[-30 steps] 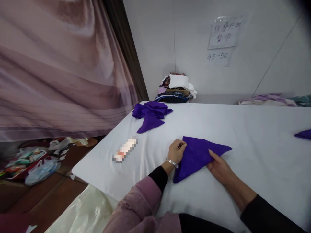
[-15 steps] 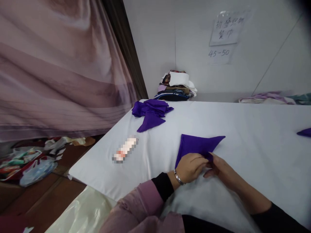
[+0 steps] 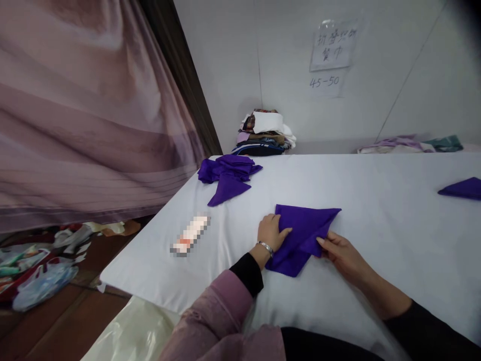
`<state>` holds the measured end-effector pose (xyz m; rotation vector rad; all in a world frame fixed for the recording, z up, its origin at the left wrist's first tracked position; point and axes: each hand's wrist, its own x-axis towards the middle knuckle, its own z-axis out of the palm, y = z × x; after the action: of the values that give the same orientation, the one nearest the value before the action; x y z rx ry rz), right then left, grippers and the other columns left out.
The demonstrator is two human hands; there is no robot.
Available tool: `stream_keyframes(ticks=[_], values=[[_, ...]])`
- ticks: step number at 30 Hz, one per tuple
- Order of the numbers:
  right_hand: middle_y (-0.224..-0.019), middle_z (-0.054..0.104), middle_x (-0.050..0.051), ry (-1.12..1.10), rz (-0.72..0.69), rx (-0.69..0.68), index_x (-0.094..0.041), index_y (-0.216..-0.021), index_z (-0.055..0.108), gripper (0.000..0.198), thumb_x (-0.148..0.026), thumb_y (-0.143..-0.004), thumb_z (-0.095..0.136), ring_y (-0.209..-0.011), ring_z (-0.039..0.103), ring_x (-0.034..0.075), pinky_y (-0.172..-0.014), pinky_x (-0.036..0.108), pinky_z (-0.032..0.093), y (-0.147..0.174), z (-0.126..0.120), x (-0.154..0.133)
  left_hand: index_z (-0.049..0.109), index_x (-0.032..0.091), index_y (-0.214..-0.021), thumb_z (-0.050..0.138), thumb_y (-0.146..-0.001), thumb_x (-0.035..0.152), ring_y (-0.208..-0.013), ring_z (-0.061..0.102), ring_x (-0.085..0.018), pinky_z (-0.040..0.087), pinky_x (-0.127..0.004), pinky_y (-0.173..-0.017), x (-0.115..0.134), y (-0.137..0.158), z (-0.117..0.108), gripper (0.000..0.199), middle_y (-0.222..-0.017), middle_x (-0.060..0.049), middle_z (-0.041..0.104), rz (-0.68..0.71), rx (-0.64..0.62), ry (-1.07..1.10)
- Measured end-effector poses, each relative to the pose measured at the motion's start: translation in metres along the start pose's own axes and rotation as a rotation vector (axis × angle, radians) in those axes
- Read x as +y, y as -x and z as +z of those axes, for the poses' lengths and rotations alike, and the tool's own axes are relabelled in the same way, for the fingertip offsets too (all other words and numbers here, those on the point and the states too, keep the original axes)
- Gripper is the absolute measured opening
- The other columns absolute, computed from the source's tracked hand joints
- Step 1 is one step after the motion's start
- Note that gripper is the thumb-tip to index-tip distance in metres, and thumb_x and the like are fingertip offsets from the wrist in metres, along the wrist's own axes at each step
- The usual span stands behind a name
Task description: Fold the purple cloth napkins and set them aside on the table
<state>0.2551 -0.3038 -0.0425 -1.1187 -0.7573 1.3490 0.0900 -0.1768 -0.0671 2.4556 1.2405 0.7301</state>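
Observation:
A purple cloth napkin, partly folded, lies in front of me with a pointed corner at its upper right. My left hand rests on its left edge, thumb spread apart from the fingers and lying over the cloth. On the opposite side, my right hand pinches the napkin's lower right edge between thumb and fingers. Part of the lower layer shows below the fold, towards me.
A white-covered table holds a heap of purple napkins at far left, a folded purple napkin at right and a blurred-out object. Behind are stacked clothes and a wall sign. A curtain hangs left.
My hands have moved apart from working close together at the napkin's lower middle. The left now lies on its left edge, the right holds its right side, and more cloth shows.

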Motion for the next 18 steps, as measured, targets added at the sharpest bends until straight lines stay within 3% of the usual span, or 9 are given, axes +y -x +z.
stream_keyframes(ticks=[4,9,13,18], values=[[-0.081,0.067,0.002,0.035,-0.020,-0.032,-0.021,-0.093,0.069,0.028,-0.042,-0.073,0.069,-0.072,0.059,0.016,-0.071,0.032,0.047,0.013,0.000,-0.009,0.061,0.017,-0.095,0.066,-0.076,0.042,-0.091,0.054,-0.026,0.044,-0.039,-0.082,-0.006,-0.006,0.003,0.031,-0.094,-0.010,0.059,-0.054,-0.072,-0.123],[-0.083,0.069,0.003,-0.013,-0.012,0.033,-0.022,-0.096,0.069,0.029,-0.039,-0.072,0.071,-0.073,0.062,0.018,-0.072,0.034,0.048,0.027,-0.017,-0.017,0.060,0.020,-0.073,0.064,-0.078,0.026,-0.077,0.055,-0.019,0.043,-0.031,-0.072,-0.012,-0.008,0.004,0.009,-0.078,-0.003,0.060,-0.091,-0.061,0.032],[-0.076,0.066,0.001,-0.034,-0.074,0.172,-0.024,-0.087,0.068,0.022,-0.034,-0.068,0.073,-0.065,0.059,0.015,-0.062,0.028,0.049,0.031,-0.046,-0.030,0.058,0.020,-0.066,0.064,-0.075,0.025,-0.068,0.053,-0.014,0.041,-0.026,-0.066,-0.030,-0.018,-0.007,0.012,-0.068,0.002,0.057,-0.200,0.147,0.376],[-0.071,0.058,0.000,-0.031,-0.268,0.422,-0.027,-0.071,0.065,0.011,-0.034,-0.066,0.072,-0.061,0.052,0.014,-0.052,0.027,0.046,0.039,-0.088,-0.056,0.054,0.018,-0.063,0.067,-0.067,0.028,-0.056,0.048,-0.010,0.038,-0.023,-0.059,-0.063,-0.036,-0.033,0.017,-0.057,0.006,0.051,-0.442,0.458,0.858]])
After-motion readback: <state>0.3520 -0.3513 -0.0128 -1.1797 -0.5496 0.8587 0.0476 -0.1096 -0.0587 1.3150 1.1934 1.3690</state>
